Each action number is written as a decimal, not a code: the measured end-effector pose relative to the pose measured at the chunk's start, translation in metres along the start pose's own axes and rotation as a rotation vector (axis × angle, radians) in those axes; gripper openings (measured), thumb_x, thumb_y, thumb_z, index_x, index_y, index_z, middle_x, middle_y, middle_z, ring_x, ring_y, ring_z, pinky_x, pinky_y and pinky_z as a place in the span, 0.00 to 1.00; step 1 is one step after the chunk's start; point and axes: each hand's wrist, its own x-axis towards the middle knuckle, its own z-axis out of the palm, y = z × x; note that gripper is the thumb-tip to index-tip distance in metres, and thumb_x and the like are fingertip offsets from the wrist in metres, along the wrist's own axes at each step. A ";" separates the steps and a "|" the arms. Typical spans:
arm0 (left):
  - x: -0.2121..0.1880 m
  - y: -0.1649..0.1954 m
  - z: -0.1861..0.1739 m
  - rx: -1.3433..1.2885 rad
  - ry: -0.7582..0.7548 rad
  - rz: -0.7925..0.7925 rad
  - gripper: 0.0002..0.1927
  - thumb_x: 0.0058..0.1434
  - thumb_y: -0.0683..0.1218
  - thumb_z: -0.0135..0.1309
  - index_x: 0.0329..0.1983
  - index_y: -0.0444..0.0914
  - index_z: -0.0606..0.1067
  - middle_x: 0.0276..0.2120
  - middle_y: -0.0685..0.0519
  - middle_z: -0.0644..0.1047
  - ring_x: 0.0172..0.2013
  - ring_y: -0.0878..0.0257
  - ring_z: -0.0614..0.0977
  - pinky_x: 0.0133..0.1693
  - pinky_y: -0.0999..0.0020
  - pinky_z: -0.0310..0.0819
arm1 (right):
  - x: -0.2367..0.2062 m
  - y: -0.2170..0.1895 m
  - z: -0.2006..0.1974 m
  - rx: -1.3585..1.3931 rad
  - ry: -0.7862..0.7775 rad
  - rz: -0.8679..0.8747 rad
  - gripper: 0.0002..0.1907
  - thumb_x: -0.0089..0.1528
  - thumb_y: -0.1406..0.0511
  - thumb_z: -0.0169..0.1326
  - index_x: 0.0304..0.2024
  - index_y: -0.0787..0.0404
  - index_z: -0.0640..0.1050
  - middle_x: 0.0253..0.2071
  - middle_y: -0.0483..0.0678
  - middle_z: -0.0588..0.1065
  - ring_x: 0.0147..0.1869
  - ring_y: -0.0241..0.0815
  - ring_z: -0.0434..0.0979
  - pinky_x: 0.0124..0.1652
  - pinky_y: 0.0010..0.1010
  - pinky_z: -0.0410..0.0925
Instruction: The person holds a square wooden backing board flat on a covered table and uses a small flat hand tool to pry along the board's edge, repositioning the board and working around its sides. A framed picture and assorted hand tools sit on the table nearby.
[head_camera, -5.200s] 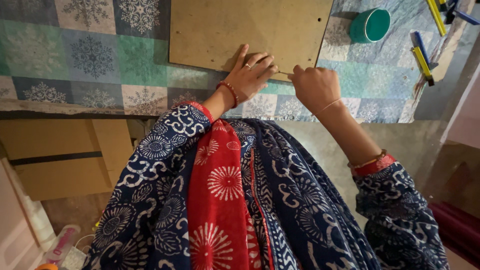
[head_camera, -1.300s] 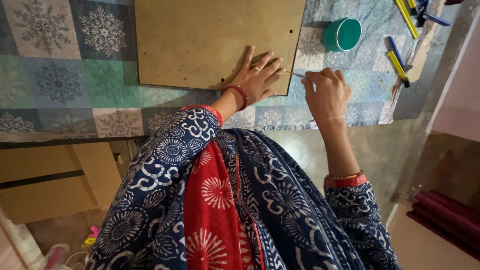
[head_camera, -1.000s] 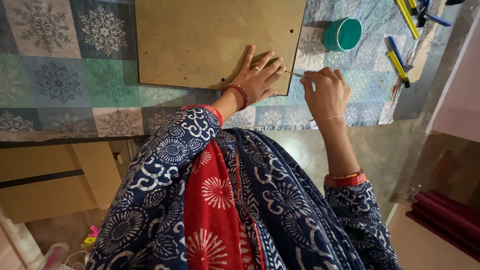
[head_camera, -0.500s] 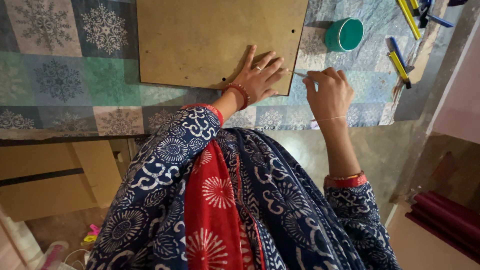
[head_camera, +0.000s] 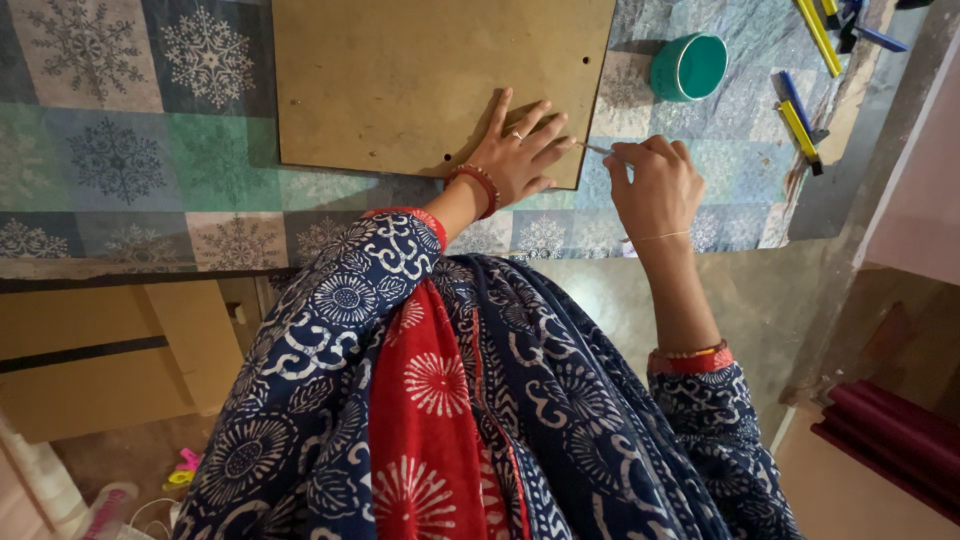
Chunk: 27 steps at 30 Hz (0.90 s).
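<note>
— We start with the surface: a table under a patchwork cloth of teal, blue and beige snowflake squares (head_camera: 130, 150), seen from above, with a bare floor past its near edge.

— On it lies our flat brown fibreboard panel (head_camera: 420, 80), its lower right corner close to the table's near edge. Our left hand (head_camera: 520, 150) rests open on that corner, fingers spread, palm pressing the board flat.

— Our right hand (head_camera: 655, 185) is closed in a pinch around a thin pale pencil-like tool (head_camera: 597, 149). Its tip reaches the board's right edge, just beside our left fingertips.

— Which way does it point?

— Its long axis runs roughly level across the view, tip towards the board and our left hand, the back end hidden inside our grip. What kind of tip it has, we cannot tell.

— So we judge we are at the marking or scoring step along that edge. The next move would call for a steady left hand, so the board doesn't slide, and a controlled stroke.

— Further out, a round teal container (head_camera: 690, 66) stands near the board's right side, and yellow and blue cutter-like tools (head_camera: 800, 122) lie by the table's far right edge.
</note>
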 end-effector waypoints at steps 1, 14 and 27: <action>0.000 0.000 0.000 0.006 -0.003 -0.001 0.33 0.70 0.64 0.48 0.75 0.49 0.61 0.75 0.51 0.57 0.75 0.50 0.50 0.67 0.23 0.32 | 0.000 0.000 0.000 -0.005 0.002 -0.004 0.06 0.60 0.61 0.66 0.40 0.50 0.87 0.38 0.44 0.79 0.45 0.48 0.77 0.40 0.41 0.70; -0.001 0.000 -0.003 -0.060 0.031 -0.010 0.36 0.67 0.64 0.53 0.74 0.45 0.63 0.74 0.53 0.58 0.76 0.51 0.52 0.69 0.25 0.31 | 0.008 -0.005 0.005 -0.195 -0.014 -0.122 0.05 0.62 0.59 0.64 0.34 0.51 0.86 0.34 0.44 0.78 0.42 0.47 0.78 0.35 0.38 0.71; 0.001 0.002 -0.003 -0.034 0.059 -0.005 0.38 0.64 0.63 0.56 0.74 0.46 0.64 0.72 0.52 0.60 0.74 0.50 0.54 0.67 0.23 0.34 | 0.019 -0.002 0.007 -0.149 -0.080 -0.242 0.06 0.57 0.62 0.64 0.36 0.53 0.82 0.36 0.47 0.77 0.40 0.48 0.78 0.33 0.39 0.71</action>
